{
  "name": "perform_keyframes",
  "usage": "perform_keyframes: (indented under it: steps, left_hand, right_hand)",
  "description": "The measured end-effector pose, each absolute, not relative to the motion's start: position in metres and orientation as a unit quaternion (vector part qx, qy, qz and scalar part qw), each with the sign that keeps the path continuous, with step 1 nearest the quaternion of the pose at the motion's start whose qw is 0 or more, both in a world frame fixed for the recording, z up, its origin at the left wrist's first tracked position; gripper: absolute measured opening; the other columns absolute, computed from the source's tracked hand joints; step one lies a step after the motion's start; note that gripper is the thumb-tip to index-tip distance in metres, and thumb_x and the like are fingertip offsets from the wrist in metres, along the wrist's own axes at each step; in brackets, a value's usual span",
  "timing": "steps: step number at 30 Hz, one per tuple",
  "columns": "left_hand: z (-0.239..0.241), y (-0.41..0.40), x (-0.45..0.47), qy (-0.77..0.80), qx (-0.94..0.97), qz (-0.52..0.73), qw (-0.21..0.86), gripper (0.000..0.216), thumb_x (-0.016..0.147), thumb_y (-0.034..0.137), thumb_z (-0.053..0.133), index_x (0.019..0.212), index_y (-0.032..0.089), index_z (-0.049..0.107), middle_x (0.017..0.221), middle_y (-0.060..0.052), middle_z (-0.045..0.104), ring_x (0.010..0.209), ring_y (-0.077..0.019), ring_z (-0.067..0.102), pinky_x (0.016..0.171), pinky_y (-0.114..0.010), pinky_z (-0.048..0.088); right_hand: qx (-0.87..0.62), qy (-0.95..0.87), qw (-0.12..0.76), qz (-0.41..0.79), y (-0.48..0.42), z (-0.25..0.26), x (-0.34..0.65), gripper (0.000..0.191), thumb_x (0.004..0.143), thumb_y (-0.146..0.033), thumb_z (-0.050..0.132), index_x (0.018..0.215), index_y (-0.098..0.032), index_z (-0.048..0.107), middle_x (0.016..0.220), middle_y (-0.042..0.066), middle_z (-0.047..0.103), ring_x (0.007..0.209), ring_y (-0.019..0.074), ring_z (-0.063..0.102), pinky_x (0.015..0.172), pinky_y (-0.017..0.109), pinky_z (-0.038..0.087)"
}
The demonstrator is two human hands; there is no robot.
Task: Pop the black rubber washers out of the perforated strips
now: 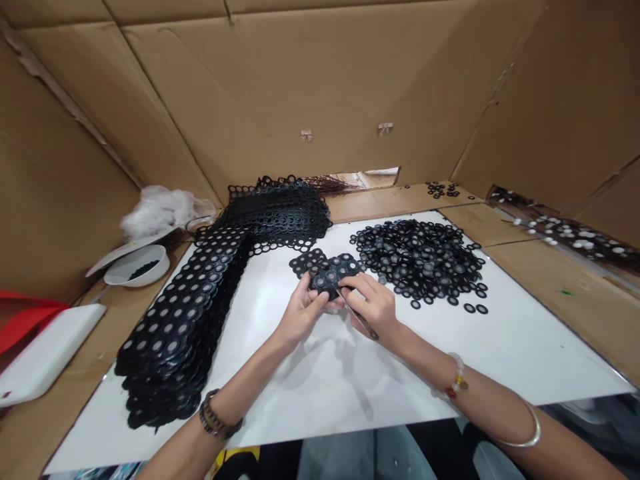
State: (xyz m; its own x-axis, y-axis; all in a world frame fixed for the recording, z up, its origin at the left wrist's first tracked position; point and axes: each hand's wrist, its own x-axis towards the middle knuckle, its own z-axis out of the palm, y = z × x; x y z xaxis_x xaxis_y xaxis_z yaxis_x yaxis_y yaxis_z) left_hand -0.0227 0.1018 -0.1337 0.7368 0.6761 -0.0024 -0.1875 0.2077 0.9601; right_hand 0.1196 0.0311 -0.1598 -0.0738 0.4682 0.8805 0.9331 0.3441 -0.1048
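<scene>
A small black sheet of joined rubber rings point(327, 270) lies on the white board point(490, 347) in front of me. My left hand point(303, 313) pinches its near edge, fingers closed on it. My right hand point(373, 303) holds a thin metal tool point(360, 320) with its tip against the same sheet. Right of the hands lies a heap of loose black rings point(420, 257). At the left, a long stack of black ring sheets point(185, 327) runs toward me.
Cardboard walls point(280, 87) surround the board on three sides. A white bowl point(137, 265) and crumpled white plastic point(160, 210) sit at the back left, a white tray point(45, 357) at the left edge. More rings lie on a strip point(570, 233) at the right.
</scene>
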Motion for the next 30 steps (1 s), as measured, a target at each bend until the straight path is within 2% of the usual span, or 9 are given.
perform_keyframes:
  steps: [4, 8, 14, 20, 25, 30]
  left_hand:
    - [-0.135, 0.102, -0.022, 0.217, 0.564, 0.288, 0.743, 0.054, 0.074, 0.032, 0.069, 0.115, 0.014, 0.039, 0.077, -0.007, 0.071, 0.07, -0.021, 0.068, 0.071, -0.031, 0.052]
    - [-0.137, 0.1, -0.023, 0.22, 0.594, 0.275, 0.723, 0.058, 0.077, 0.034, 0.067, 0.12, 0.015, 0.034, 0.074, -0.005, 0.07, 0.068, -0.0209, 0.068, 0.068, -0.03, 0.052]
    - [-0.14, 0.096, -0.027, 0.189, 0.677, 0.216, 0.677, 0.047, 0.084, 0.033, 0.058, 0.123, 0.019, 0.035, 0.078, -0.005, 0.068, 0.067, -0.0223, 0.069, 0.063, -0.031, 0.054]
    - [-0.134, 0.097, -0.024, 0.2, 0.615, 0.242, 0.723, 0.05, 0.081, 0.033, 0.062, 0.12, 0.019, 0.034, 0.086, -0.004, 0.067, 0.06, -0.0183, 0.068, 0.063, -0.03, 0.052]
    - [-0.126, 0.097, -0.028, 0.165, 0.619, 0.238, 0.73, 0.047, 0.083, 0.031, 0.06, 0.121, 0.019, 0.035, 0.094, -0.007, 0.067, 0.066, -0.0188, 0.068, 0.068, -0.03, 0.052]
    - [-0.129, 0.101, -0.027, 0.148, 0.613, 0.249, 0.735, 0.047, 0.084, 0.027, 0.06, 0.122, 0.021, 0.034, 0.087, -0.005, 0.068, 0.067, -0.019, 0.068, 0.069, -0.031, 0.052]
  right_hand:
    - [-0.512, -0.684, 0.448, -0.261, 0.032, -0.162, 0.12, 0.012, 0.083, -0.01, 0.053, 0.075, -0.018, 0.056, 0.089, 0.005, 0.064, 0.081, 0.0168, 0.053, 0.074, 0.029, 0.044]
    - [-0.529, -0.69, 0.425, -0.251, 0.031, -0.161, 0.119, 0.016, 0.084, -0.013, 0.052, 0.069, -0.019, 0.055, 0.085, 0.004, 0.062, 0.077, 0.0163, 0.051, 0.066, 0.026, 0.041]
    - [-0.558, -0.704, 0.38, -0.222, 0.029, -0.153, 0.116, 0.021, 0.085, -0.019, 0.048, 0.065, -0.019, 0.054, 0.083, 0.006, 0.06, 0.077, 0.0187, 0.048, 0.059, 0.028, 0.037]
    - [-0.517, -0.699, 0.455, -0.195, 0.029, -0.154, 0.122, 0.016, 0.084, -0.009, 0.049, 0.073, -0.019, 0.054, 0.096, 0.006, 0.064, 0.086, 0.0167, 0.056, 0.065, 0.026, 0.045]
    - [-0.489, -0.678, 0.489, -0.25, 0.026, -0.15, 0.123, 0.015, 0.081, -0.006, 0.054, 0.076, -0.02, 0.054, 0.089, 0.005, 0.065, 0.082, 0.0174, 0.058, 0.066, 0.028, 0.048]
    - [-0.476, -0.67, 0.485, -0.299, 0.024, -0.141, 0.121, 0.013, 0.083, -0.013, 0.054, 0.077, -0.024, 0.056, 0.085, 0.005, 0.062, 0.08, 0.0179, 0.058, 0.074, 0.034, 0.052]
